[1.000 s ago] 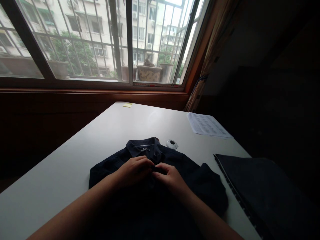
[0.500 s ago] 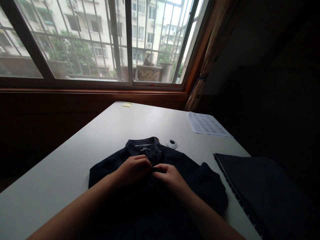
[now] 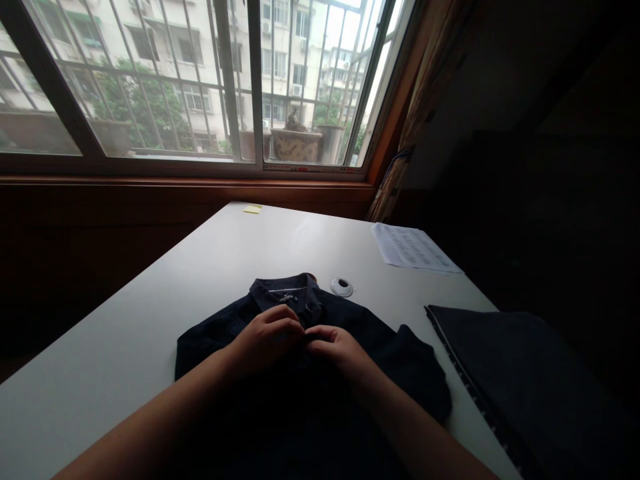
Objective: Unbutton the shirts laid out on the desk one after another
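Note:
A dark navy collared shirt (image 3: pixel 370 333) lies spread on the white table, its collar pointing away from me. Just below the collar, my left hand (image 3: pixel 273 335) pinches the front of the shirt with bent fingers. My right hand (image 3: pixel 340 350) meets it from the other side, thumb and forefinger closed on the same strip of dark cloth. The fingertips of both hands nearly touch. Whether a button lies between them is too dark and too small to tell.
Beyond the collar sits a white round ring with a dark centre (image 3: pixel 342 287). Printed sheets (image 3: pixel 413 248) lie at the far right, a yellow sticky note (image 3: pixel 253 209) at the far edge. A dark folded cloth (image 3: pixel 505 360) covers the right side of the white table (image 3: pixel 125 320).
My fingers have shifted slightly on the cloth, and the fingertips are closer together. The shirt stays in place; the whole view has moved a little.

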A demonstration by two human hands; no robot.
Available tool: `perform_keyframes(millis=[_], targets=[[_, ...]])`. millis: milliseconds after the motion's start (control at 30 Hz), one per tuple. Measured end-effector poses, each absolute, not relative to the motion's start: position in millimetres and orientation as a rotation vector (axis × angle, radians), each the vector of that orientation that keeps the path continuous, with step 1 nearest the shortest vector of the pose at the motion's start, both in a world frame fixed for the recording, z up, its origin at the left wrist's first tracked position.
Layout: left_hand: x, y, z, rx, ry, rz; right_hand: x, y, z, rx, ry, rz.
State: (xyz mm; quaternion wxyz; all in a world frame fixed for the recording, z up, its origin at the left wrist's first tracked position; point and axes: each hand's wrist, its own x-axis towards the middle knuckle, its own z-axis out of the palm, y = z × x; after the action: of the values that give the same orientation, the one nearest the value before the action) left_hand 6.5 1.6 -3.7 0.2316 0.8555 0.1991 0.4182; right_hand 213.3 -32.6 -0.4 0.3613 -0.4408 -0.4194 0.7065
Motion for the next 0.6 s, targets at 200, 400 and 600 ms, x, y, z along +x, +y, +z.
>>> perform_keyframes(millis=[200,400,600], targets=[[8.4,1.8,-3.3,2.349,0.551,1.164,211.1,-32.6,-4.1,-1.168,-1.104,1.747],[7.1,0.4,1.1,2.277,0.544,1.138,208.8,-36.0,-1.6,-1.200,-1.129,1.710],[6.8,-2.2,9.1,2.196,0.552,1.071,208.2,-36.7,2.0,-1.217,-1.152,1.708]])
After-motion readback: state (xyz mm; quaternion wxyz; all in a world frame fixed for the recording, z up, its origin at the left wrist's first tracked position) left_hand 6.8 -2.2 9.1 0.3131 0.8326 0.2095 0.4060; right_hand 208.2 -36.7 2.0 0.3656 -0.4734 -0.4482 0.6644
